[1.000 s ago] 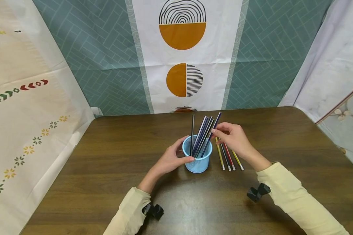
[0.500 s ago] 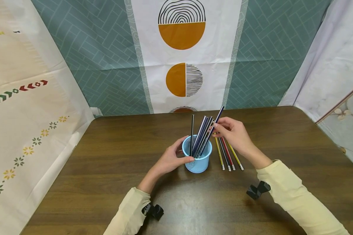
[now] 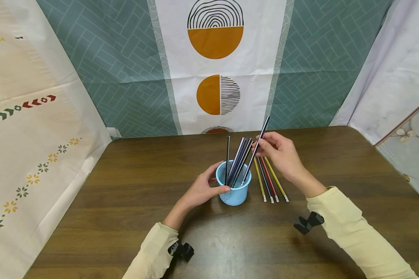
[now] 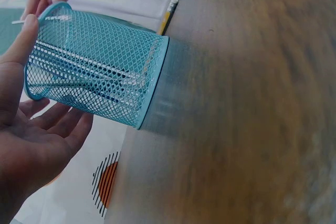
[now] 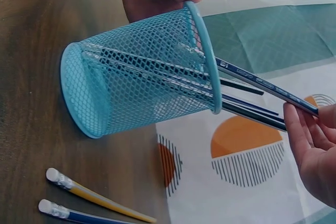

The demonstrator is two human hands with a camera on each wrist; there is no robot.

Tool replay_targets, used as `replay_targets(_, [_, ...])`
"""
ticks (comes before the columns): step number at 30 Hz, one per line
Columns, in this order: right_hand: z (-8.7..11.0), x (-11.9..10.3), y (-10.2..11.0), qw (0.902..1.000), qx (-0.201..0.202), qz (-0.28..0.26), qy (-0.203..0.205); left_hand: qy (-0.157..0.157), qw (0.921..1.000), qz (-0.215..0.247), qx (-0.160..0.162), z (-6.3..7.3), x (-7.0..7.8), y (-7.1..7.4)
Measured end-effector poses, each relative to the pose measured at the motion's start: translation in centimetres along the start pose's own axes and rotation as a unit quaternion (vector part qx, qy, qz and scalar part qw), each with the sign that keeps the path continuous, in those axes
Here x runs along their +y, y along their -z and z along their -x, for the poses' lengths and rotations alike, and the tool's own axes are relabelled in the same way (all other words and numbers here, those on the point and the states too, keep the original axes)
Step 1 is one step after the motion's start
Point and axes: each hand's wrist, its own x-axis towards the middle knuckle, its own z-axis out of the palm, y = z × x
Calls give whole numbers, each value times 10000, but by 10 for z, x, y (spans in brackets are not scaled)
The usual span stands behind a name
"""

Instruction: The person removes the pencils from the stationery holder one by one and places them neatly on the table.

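Note:
A light blue mesh pencil cup (image 3: 234,197) stands upright on the wooden table, with several dark pencils (image 3: 240,161) leaning in it. My left hand (image 3: 204,188) holds the cup near its rim, thumb at the front and fingers around the far side, as the left wrist view shows too. Between thumb and fingers my right hand (image 3: 277,153) pinches a dark blue striped pencil (image 5: 265,85) by its upper part. That pencil slants up to the right, its eraser end still inside the cup's mouth.
To the right of the cup, several pencils (image 3: 273,186) in yellow, dark and red lie side by side, eraser ends toward me. The brown table (image 3: 143,174) reaches back to a patterned cloth (image 3: 136,77). Fabric hangs on both sides.
My right hand has risen, drawing the dark blue pencil partway up out of the cup; its eraser end now shows near the rim. The left hand and cup have stayed in place.

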Motion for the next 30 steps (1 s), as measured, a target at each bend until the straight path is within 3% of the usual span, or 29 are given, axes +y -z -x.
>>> replay_targets(3, [0,-2,2,9996,122,-240,126,-18,10000,-5,36,-4,-16,0])
replay_targets(7, [-1,-3,5,9972,294,-669,170,-109,9999,2,71,-5,-22,-1])
replay_targets(18, [-3,-3,14,9900,456,-1307,288,-187,9997,-39,139,-3,-20,1])
replay_targets(30, [1,4,19,9911,485,-1239,71,-204,9997,-75,118,-3,-21,0])
